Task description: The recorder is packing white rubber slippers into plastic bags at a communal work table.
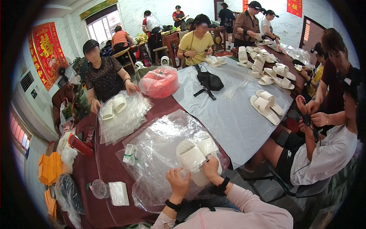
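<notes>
A pair of white slippers with broad straps lies in front of me on clear plastic bags [156,145]. The left slipper [189,155] is nearer my hands, and the right slipper [207,146] lies beside it. My right hand [211,168] is closed at the near side of the pair, its fingers on the slipper; their tips are partly hidden. My left hand [178,181] rests on the plastic at the near-left edge of the left slipper, thumb apart from the fingers. Dark bands circle both wrists.
A small white-and-green box [130,154] lies on the bags. Left of them are a clear plastic cup [100,189] and a white packet [119,193]. Farther off are a red bundle in plastic [159,81], a black bag [209,81] and several white slippers [265,105]. Other people work around the table.
</notes>
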Demonstrator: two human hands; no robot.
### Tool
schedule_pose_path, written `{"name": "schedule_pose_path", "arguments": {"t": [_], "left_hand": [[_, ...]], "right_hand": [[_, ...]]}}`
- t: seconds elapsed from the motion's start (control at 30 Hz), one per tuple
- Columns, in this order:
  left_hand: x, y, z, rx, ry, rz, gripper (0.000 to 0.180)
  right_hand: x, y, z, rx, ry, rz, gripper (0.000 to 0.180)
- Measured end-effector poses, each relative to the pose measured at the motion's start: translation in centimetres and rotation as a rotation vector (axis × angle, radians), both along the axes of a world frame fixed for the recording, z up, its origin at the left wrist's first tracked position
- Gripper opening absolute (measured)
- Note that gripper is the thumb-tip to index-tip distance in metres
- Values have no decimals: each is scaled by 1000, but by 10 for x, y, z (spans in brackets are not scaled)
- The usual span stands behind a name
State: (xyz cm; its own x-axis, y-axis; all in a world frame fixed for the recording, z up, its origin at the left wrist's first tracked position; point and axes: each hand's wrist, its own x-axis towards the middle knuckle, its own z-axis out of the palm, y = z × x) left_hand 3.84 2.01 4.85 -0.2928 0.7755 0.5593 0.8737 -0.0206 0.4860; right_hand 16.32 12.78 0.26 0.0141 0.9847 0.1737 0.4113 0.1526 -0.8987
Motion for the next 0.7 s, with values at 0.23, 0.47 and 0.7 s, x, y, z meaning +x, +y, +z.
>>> {"name": "schedule_pose_path", "arguments": {"t": [0.23, 0.47, 0.7], "left_hand": [[-12, -4, -25, 28, -111, -379, 21], [-9, -2, -40, -125, -323, -88, 18], [-25, -1, -69, -31, -797, -91, 40]], "right_hand": [[-3, 2, 1, 38, 1, -64, 18], [-10, -6, 4, -119, 78, -9, 14], [-33, -16, 31, -301, 384, 43, 14]]}}
